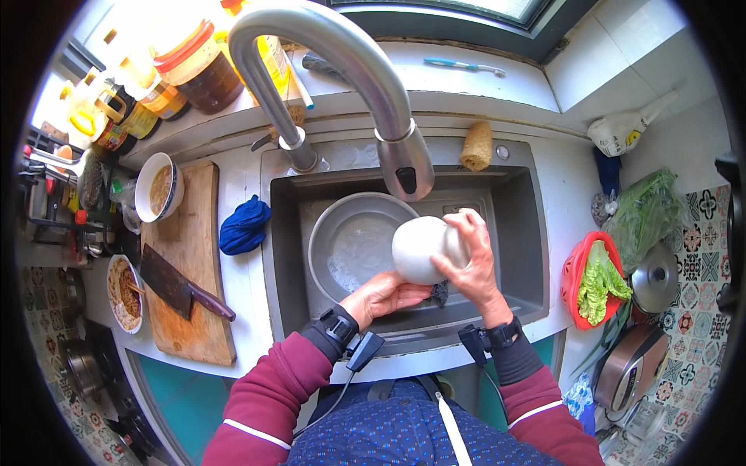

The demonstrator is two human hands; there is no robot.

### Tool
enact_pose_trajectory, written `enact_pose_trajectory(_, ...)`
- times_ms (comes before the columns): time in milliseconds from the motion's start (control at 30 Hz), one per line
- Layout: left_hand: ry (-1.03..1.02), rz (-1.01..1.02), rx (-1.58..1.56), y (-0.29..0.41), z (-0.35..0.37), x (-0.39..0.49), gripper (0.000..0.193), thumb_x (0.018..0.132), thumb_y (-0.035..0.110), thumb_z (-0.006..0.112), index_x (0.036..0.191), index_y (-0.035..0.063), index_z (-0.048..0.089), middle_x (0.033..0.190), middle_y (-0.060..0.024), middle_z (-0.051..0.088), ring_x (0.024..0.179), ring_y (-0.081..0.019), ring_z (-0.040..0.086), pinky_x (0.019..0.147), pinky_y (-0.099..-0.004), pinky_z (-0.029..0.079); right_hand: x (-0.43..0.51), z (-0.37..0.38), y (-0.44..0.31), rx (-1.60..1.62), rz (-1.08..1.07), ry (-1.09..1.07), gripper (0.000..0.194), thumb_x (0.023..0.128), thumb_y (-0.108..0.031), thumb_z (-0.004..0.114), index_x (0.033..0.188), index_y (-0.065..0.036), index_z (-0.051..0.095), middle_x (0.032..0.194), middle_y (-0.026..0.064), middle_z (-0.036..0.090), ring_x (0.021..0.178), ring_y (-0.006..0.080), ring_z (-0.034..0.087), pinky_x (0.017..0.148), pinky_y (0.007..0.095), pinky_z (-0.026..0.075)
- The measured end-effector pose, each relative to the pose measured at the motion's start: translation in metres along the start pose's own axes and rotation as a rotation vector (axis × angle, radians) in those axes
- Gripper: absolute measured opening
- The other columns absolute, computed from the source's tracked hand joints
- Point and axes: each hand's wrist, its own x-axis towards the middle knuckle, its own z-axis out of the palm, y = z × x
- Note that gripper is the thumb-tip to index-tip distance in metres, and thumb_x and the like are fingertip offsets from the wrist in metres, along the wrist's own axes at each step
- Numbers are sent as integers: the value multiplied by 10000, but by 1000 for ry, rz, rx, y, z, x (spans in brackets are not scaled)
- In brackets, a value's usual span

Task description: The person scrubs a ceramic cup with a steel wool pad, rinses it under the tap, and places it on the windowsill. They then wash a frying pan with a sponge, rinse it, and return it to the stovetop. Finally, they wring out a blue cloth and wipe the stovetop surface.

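A round white bowl (424,249) is tilted above the grey sink (521,233). My right hand (475,262) grips its right side, thumb and fingers spread over the rim and wall. Beneath its lower edge, my left hand (384,296) is palm up with the fingers reaching under the bowl; whether it bears any weight cannot be told. A large metal basin (326,244) with some sudsy water sits in the sink's left part, partly behind the bowl. Just under the bowl shows a dark scrubber or cloth (440,293). The metal faucet (405,157) arches over the basin.
Left of the sink, a cleaver (169,282) lies on a wooden cutting board (201,233), beside a bowl of liquid (160,189) and a blue cloth (245,226). A red basket (574,262) with lettuce stands right. A loofah piece (477,147) and bottles (137,119) are behind.
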Motion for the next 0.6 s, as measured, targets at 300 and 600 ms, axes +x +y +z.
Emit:
enact_pose_trajectory(300,-367,333,-316,-21,9,26,442,960,265,563,1357,86,484,1314,-125,568,1159,-275,589,959,-460,509,-20,-16,-19,281,-25,-41,680,656,-192,824,1273,-120,547,1340,180,446,1234,360,462,1038,446,389)
enact_pose_trajectory(600,-96,206,102,-14,33,-5,407,979,305,548,1287,40,529,1152,-126,644,928,-189,682,720,-327,580,-33,-14,-12,652,286,18,667,715,-179,779,1318,-109,503,1283,123,510,1201,266,492,1043,384,381)
